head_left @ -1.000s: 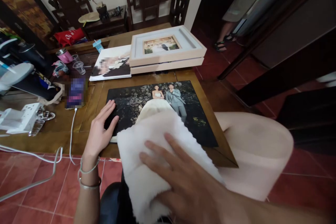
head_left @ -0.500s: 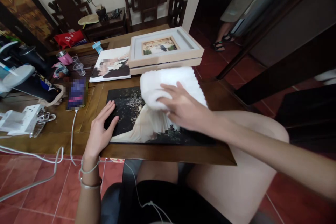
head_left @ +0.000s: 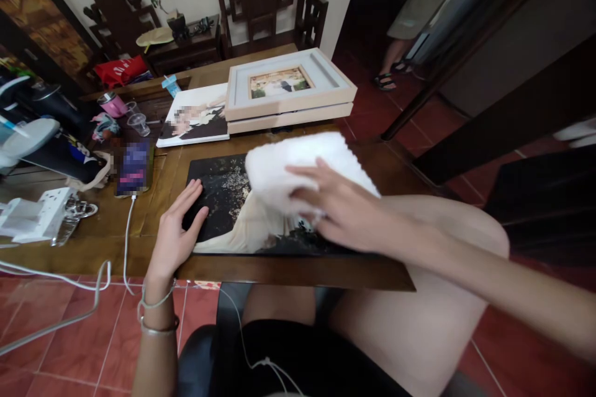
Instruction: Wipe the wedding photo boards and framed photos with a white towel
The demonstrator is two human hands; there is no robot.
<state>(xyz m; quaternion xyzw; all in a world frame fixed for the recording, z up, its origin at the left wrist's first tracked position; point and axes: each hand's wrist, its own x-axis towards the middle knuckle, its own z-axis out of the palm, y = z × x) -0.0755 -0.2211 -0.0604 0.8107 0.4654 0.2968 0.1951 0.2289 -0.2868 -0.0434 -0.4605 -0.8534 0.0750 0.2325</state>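
Observation:
A dark wedding photo print (head_left: 223, 198) lies flat on the wooden table (head_left: 298, 270) in front of me. My left hand (head_left: 176, 232) rests open on its left edge, fingers spread, holding it down. My right hand (head_left: 342, 208) presses a fluffy white cloth (head_left: 288, 161) against the middle of the print, fingers wrapped over the cloth. The cloth hides the couple in the picture.
Two stacked pale picture frames (head_left: 288, 90) and an unframed photo (head_left: 195, 116) lie farther back. A phone (head_left: 133, 167) on a white cable, a white power strip (head_left: 35, 217), cups and clutter sit at the left. A person's legs (head_left: 395, 59) stand in the far doorway.
My right hand carried the cloth from the near edge onto the print, then slid it slightly back toward me and to the right. My left hand stayed on the print's edge.

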